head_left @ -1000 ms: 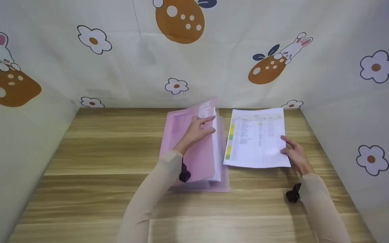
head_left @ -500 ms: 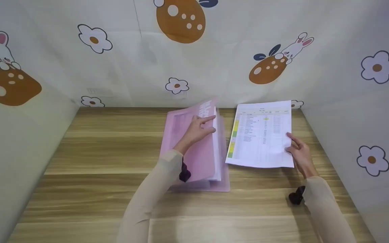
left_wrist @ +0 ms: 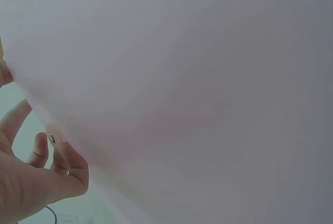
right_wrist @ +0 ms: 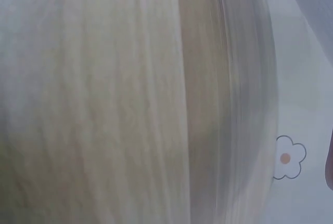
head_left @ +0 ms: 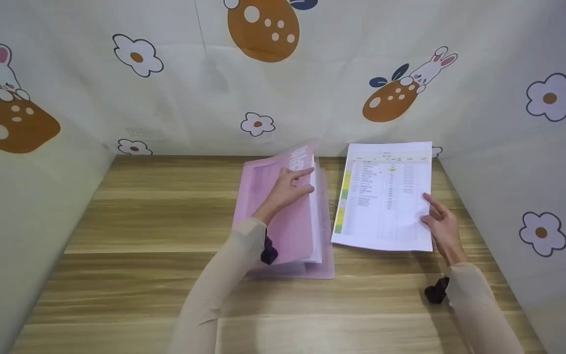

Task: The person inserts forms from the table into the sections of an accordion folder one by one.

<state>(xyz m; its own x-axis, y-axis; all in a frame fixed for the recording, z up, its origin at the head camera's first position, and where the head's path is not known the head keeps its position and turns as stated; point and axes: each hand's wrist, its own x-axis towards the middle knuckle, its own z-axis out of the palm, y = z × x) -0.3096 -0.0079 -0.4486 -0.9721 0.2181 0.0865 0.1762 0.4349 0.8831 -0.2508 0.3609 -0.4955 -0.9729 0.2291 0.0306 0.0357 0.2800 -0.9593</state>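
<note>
A pink file folder (head_left: 288, 241) sits partly open, its cover raised along the right side over white inner pages (head_left: 316, 226). My left hand (head_left: 283, 191) lies across the cover and pinches its right edge between thumb and fingers. In the left wrist view the pale pink cover (left_wrist: 208, 104) fills most of the picture, with fingers (left_wrist: 78, 172) at its edge. My right hand (head_left: 444, 228) grips a printed sheet of paper (head_left: 386, 223) by its right edge, raised and tilted right of the folder. The sheet carries a table with yellow and green blocks down its left side.
Both things are on or over a wood-grain table (head_left: 145, 285). Pale fabric walls (head_left: 189, 98) printed with flowers, rabbits and orange fruit enclose the back and sides. Small black devices (head_left: 269, 251) sit at the wrists.
The right hand has moved the sheet rightward, away from the folder, and its top edge now appears higher in the head view. My left hand and the folder have stayed in place.
</note>
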